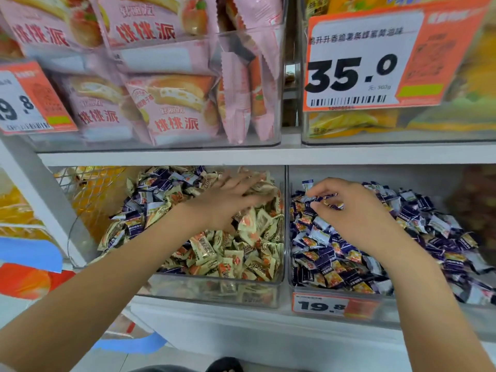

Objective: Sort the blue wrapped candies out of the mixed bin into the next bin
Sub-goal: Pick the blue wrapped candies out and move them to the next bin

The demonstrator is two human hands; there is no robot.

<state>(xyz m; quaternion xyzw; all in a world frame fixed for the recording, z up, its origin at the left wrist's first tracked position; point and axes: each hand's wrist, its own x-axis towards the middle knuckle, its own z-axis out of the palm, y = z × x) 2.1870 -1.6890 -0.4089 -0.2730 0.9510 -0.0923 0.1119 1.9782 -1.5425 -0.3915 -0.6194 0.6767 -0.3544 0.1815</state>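
Head view looks down at a shop shelf with two clear bins side by side in the middle of the frame. The mixed bin, at centre left, holds cream and orange wrapped candies with blue wrapped candies scattered among them, mostly toward its back and left side. The next bin, at centre right, is filled with blue candies and carries an orange price tag reading 19.8 on its front wall.

The left hand lies palm down on the heap in the mixed bin, fingers stretched out flat and pressing on the cream wrappers near the back right of that bin; it grips nothing that can be seen. The right hand hovers over the next bin with its fingers curled, pinching a small bunch of blue candies at the fingertips, just above the pile near the bin's back left corner.

On the shelf above, in the upper left of the frame, a clear bin holds pink snack packs. In the upper right a large orange and white price sign reads 35.0 in front of yellow packs.
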